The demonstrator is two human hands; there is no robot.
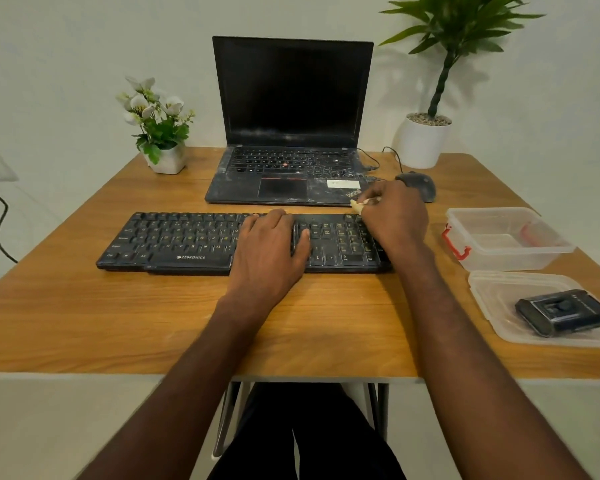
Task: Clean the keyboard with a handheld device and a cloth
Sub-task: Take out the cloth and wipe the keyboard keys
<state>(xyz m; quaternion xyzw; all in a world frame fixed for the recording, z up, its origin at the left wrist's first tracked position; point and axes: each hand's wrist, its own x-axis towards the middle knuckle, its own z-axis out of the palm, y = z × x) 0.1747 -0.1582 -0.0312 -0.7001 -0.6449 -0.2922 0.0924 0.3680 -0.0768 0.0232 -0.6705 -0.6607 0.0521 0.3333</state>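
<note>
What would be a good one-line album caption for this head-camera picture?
Left hand steadies a black keyboard while the right hand rubs its far right corner with a small cloth.

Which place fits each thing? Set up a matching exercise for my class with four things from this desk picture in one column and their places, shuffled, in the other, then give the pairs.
Things:
1. cloth
2. handheld device
3. mouse
4. left hand

Places:
A. in the shallow clear tray at the table's right edge
B. flat on the keyboard
C. pinched in the right hand over the keyboard's far right corner
D. right of the laptop

Pairs: 1-C, 2-A, 3-D, 4-B
</note>
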